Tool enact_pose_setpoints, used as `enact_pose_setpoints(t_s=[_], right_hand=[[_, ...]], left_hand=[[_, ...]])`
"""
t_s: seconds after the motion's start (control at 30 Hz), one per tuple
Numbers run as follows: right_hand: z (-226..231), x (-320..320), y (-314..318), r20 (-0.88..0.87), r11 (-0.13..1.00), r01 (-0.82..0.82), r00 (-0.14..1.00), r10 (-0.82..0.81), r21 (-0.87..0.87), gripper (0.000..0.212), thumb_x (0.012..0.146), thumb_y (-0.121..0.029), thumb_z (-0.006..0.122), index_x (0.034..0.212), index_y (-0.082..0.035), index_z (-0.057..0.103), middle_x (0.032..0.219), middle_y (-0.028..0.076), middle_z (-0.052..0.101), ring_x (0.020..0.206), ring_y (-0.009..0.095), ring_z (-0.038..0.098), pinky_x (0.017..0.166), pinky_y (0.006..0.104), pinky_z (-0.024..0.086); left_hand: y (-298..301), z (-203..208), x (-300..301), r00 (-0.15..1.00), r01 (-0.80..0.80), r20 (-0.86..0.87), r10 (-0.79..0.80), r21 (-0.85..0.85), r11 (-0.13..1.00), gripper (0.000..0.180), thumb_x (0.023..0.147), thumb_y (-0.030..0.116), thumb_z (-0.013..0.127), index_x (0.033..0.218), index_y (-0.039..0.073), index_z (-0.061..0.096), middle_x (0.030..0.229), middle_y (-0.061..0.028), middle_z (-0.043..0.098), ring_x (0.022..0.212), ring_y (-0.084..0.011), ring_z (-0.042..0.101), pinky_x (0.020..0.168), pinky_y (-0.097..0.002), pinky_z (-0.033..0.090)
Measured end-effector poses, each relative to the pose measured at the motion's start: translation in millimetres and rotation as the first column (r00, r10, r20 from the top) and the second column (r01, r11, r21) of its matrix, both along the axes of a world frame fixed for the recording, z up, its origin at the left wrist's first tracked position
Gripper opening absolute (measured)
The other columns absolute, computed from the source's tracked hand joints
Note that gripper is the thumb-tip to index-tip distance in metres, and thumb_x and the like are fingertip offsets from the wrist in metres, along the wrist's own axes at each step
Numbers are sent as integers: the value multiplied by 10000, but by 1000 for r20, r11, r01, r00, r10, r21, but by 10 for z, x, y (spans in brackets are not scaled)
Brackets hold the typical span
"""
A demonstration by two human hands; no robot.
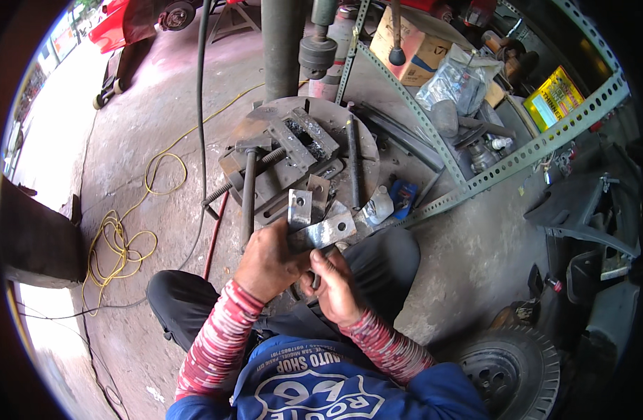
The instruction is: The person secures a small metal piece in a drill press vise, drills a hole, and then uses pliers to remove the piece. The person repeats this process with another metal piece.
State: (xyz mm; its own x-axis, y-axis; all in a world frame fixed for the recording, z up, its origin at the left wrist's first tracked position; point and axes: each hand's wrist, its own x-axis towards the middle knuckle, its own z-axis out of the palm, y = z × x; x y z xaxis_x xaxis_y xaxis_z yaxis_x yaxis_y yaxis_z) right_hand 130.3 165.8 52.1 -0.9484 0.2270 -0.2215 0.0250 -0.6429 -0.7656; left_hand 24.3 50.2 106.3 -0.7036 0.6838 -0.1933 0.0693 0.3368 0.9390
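My left hand (264, 260) is closed on the near end of a flat steel plate (328, 232) with a round hole near its far end. Close beside it, my right hand (337, 290) has its fingers curled; a short dark piece shows at them, too hidden to name. Just beyond my left hand sits a small steel block (299, 208) with a hole, next to a brownish drilled plate (318, 193). Farther off, a machine vise (286, 157) with metal shavings on it rests on the round drill press table (363, 143). The drill chuck (317, 54) hangs above, behind the vise.
A dark metal rod (354, 161), a clear plastic bottle (379, 205) and a blue item (404, 198) lie right of the vise. A perforated steel shelf frame (517, 164) stands at right. A yellow cord (118, 241) coils on the floor at left; a tire (524, 371) lies lower right.
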Motion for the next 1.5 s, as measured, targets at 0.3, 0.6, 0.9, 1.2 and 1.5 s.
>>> enact_pose_setpoints(t_s=[0.3,0.6,0.9,1.2,1.5], right_hand=[[-214,-321,480,64,998,-64,996,63,5,241,1042,-287,607,920,-85,658,769,-2,619,587,78,514,502,247,363],[-277,-536,767,110,997,-35,994,28,66,149,990,-232,685,1001,-83,681,864,-43,648,674,38,521,495,222,382],[-374,-611,984,177,987,149,971,-158,65,94,962,-162,696,925,-78,675,793,-6,660,537,59,530,433,220,353],[-75,-554,1332,186,985,86,976,-113,149,104,953,-135,647,995,-42,664,827,24,668,562,94,522,450,245,377],[35,-726,1365,275,977,185,939,-208,108,359,910,-182,647,1195,31,596,935,150,672,565,132,497,452,243,380]], left_hand=[[231,-291,-178,993,102,-55,-102,5,995,552,928,126,677,1366,-60,398,1104,-187,678,916,-269,722,802,-374,565],[44,115,-228,969,-164,-162,188,150,975,457,1001,137,607,1403,-46,490,1218,-189,623,1054,-255,651,896,-369,521],[-862,-326,-271,759,-642,192,621,375,669,338,1065,292,506,1215,17,634,1096,-71,689,903,-136,648,780,-268,486],[-1046,-3552,-482,307,-640,656,689,-394,660,250,912,319,633,1067,124,628,828,-13,613,717,-191,602,689,-405,481],[-479,-5574,150,949,205,302,93,-813,544,345,908,304,649,1166,98,745,1225,-199,706,1145,-372,685,944,-474,566]])
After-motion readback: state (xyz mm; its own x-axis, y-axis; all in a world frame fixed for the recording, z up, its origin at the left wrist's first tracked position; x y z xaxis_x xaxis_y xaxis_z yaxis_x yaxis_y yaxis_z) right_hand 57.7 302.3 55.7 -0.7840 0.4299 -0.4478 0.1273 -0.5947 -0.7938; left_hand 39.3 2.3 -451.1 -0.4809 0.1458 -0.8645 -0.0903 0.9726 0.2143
